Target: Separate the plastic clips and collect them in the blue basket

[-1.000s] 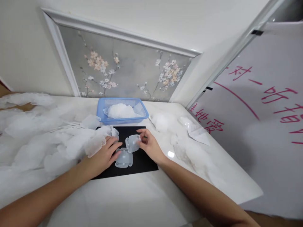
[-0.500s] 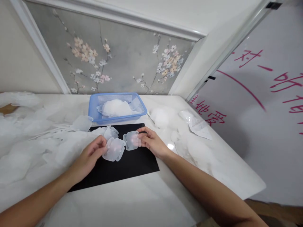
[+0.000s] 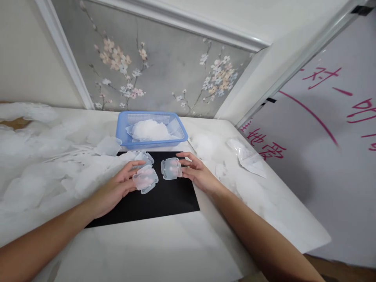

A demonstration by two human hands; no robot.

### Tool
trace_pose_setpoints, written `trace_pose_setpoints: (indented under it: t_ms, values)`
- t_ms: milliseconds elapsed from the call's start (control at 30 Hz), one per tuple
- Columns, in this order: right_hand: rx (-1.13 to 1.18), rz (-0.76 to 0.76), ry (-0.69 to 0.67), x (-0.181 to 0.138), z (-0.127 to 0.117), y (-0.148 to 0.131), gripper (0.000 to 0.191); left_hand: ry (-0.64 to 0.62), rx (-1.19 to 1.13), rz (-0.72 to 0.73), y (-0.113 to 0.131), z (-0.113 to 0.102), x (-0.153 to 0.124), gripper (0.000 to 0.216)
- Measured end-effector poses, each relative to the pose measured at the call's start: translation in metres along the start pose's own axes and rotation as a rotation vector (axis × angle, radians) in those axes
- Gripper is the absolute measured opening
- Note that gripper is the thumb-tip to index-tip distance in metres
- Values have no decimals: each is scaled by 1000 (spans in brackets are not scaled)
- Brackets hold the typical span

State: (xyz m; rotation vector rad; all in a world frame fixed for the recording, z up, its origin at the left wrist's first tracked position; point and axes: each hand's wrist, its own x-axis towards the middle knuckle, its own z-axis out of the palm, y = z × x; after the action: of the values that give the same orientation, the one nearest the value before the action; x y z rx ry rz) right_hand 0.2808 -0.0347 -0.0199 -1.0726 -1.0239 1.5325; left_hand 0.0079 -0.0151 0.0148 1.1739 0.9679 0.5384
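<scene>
My left hand (image 3: 117, 187) holds a translucent plastic shell piece (image 3: 145, 180) by its left side, just above a black mat (image 3: 158, 196). My right hand (image 3: 196, 173) grips a second, similar clear shell piece (image 3: 171, 168) by its right side. The two pieces sit side by side with a small gap between them. A third clear piece (image 3: 145, 157) lies on the mat's far edge behind my left hand.
A blue basket (image 3: 123, 138) with white translucent pieces stands behind the mat. Heaps of clear plastic shells (image 3: 44, 168) cover the white table's left side. More pieces and a small plastic bag (image 3: 246, 157) lie to the right. A whiteboard with red writing (image 3: 323, 117) leans at the right.
My left hand lifted a shell piece off the mat and brought it up beside the one in my right hand. The view has shifted slightly.
</scene>
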Motion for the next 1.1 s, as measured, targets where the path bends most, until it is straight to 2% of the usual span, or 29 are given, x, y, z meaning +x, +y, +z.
trace_pose_setpoints:
  t_ms: [133, 300, 367, 533, 633, 733, 933, 1100]
  values:
    - [-76, -65, -32, -2, 1, 2, 33, 3, 34, 1, -2, -3, 0, 60]
    - [-196, -121, -120, -3, 3, 7, 41, -106, -43, 65, -10, -11, 2, 70]
    - [-264, -167, -82, -3, 4, 12, 41, -126, -44, 82, -11, -12, 2, 72]
    - [-556, -330, 55, -1, 4, 18, 15, -139, -5, 114, -8, -8, 2, 70]
    - [-636, -410, 110, -4, 6, 15, 7, -139, -1, 129, -10, -9, 3, 68]
    - [-505, -395, 170, -7, 12, 12, 12, -152, 25, 144, -13, -11, 4, 68]
    - [191, -25, 88, -1, 19, 11, 38, -120, 146, 126, -15, -12, 6, 64]
    - [360, 77, 71, 4, 17, 9, 37, -98, 166, 141, -13, -9, 8, 56]
